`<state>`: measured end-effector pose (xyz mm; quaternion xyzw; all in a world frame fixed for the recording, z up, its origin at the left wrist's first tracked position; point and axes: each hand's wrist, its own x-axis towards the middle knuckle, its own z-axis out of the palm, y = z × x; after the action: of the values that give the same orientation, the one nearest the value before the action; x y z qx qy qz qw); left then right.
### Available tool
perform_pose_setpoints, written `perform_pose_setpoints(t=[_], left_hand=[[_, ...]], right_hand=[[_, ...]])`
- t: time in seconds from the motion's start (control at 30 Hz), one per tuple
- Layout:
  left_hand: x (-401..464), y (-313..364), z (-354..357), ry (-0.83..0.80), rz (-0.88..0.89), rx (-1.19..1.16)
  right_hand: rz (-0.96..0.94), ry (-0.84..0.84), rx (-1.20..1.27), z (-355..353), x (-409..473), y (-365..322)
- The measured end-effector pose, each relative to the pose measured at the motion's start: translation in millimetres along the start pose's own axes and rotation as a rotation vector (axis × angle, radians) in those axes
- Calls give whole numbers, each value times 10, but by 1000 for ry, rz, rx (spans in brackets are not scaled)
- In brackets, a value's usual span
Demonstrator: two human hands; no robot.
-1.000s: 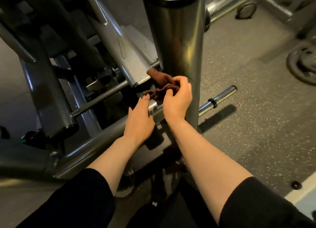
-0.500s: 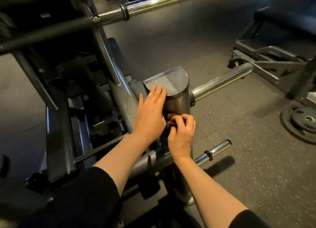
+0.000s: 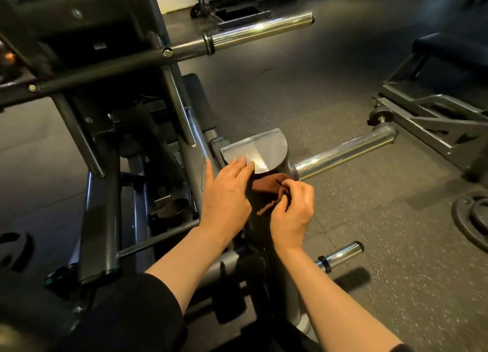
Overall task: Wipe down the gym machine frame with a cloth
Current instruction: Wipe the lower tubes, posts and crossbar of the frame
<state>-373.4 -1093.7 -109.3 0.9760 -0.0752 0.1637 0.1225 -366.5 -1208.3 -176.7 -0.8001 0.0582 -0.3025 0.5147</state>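
Head view looks down on a thick upright post (image 3: 266, 219) of a gym machine frame (image 3: 105, 166), with both bare forearms reaching in from the bottom edge. The post ends in a flat, half-round cap (image 3: 257, 149) that catches a streak of light. The left hand (image 3: 227, 193) lies flat against the left side of the post just below that cap, its fingers straight and close together, the fingertips (image 3: 244, 164) touching the cap's near rim. The right hand (image 3: 291, 210) is just beside it on the right, fingers curled, pinching a brown cloth (image 3: 266, 186) between thumb and fingertips. The cloth is bunched against the front of the post right under the cap, between the two hands, and a frayed strip of it hangs down past the right palm; whether the left hand also touches the cloth is hard to tell, since shadow covers that edge.

A shiny round bar (image 3: 343, 153) sticks out from the post to the right, and a shorter chrome peg (image 3: 340, 255) with a black ring juts out lower down, near the right forearm. A longer chrome bar (image 3: 260, 29) runs across the upper part of the view, joined to the dark slanted beams on the left. The floor (image 3: 369, 246) is dark speckled rubber. A weight plate (image 3: 472, 219) lies flat at the right edge, and a bench frame (image 3: 435, 113) with a small wheel stands well apart at the upper right. Black sleeves (image 3: 126, 320) cover the upper arms.
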Motion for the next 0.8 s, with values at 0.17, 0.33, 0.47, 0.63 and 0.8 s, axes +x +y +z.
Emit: perform_pose_setpoints(t=[0.17, 0.33, 0.47, 0.63, 0.8], left_hand=[[60, 224, -14, -47, 20, 94], [288, 404, 137, -109, 35, -7], [337, 396, 209, -42, 31, 78], [375, 328, 231, 33, 69, 122], [380, 322, 235, 15, 64, 155]], right_hand=[[386, 12, 50, -66, 660, -7], [218, -174, 151, -14, 864, -157], [307, -160, 190, -111, 492, 147], [315, -249, 71, 131, 823, 290], [285, -527, -50, 378, 1295, 342]])
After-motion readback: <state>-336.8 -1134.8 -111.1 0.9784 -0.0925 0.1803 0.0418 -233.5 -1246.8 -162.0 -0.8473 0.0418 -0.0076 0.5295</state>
